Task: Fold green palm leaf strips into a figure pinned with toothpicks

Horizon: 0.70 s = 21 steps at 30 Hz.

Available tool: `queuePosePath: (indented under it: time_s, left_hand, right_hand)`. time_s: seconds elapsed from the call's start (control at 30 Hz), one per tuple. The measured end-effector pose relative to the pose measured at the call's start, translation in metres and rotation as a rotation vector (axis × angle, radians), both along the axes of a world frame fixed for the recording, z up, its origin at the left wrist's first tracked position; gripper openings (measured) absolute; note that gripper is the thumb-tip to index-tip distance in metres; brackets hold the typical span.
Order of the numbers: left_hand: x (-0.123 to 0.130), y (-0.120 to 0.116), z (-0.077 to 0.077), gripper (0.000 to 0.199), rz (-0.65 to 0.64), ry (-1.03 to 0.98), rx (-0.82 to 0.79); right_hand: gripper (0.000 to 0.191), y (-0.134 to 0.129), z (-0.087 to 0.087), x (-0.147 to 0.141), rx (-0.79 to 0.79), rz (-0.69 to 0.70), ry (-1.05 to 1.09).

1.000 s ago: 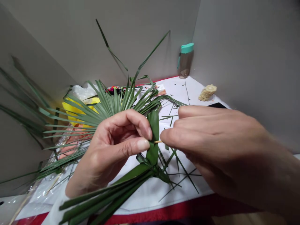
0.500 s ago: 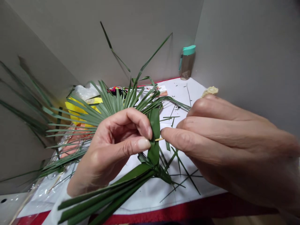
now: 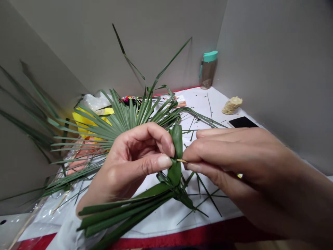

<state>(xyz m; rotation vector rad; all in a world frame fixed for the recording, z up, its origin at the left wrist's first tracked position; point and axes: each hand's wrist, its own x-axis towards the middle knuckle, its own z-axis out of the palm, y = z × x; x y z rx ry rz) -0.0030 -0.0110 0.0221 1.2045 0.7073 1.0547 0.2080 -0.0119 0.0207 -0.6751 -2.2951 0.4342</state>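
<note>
Between the thumb and forefinger of my left hand (image 3: 145, 152) is pinched a folded green palm leaf piece (image 3: 174, 173), its woven knot low and its long strips fanning toward the lower left. A thin pale wooden stick (image 3: 181, 160) lies across the upright leaf. My right hand (image 3: 223, 156) grips the stick's right end between thumb and forefinger, very close to the leaf. How far the stick passes through the leaf is hidden by my left fingertips.
A big fan palm leaf (image 3: 127, 114) spreads behind my hands, with a yellow packet (image 3: 80, 121) at its left. At the back stands a teal-lidded bottle (image 3: 208, 69). A pale lumpy piece (image 3: 232, 105) and a phone (image 3: 241, 122) lie to the right. Leaf scraps litter the white cloth.
My right hand has shifted lower, its thumb now showing against the stick, uncovering the phone and lumpy piece. My left hand and the woven leaf have moved slightly right.
</note>
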Motion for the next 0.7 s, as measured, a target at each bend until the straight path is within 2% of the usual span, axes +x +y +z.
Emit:
queuePosePath:
  time_s: [0.1, 0.2, 0.37, 0.7]
  left_hand:
    - [0.0005, 0.0016, 0.0005, 0.01, 0.011, 0.014, 0.005]
    - [0.0005, 0.0026, 0.0008, 0.009, 0.025, 0.021, 0.004]
    - [0.0002, 0.0012, 0.0024, 0.009, 0.013, 0.009, 0.006]
    - [0.0023, -0.0023, 0.0049, 0.011, 0.091, 0.013, 0.019]
  right_hand:
    - [0.028, -0.0019, -0.0008, -0.0035, 0.201, -0.126, -0.052]
    - [0.028, -0.0038, -0.0017, -0.0031, 0.363, -0.165, -0.064]
    - [0.025, -0.0026, -0.0029, -0.0007, 0.358, -0.116, -0.059]
    - [0.018, 0.0003, 0.0001, -0.0029, 0.369, -0.167, -0.131]
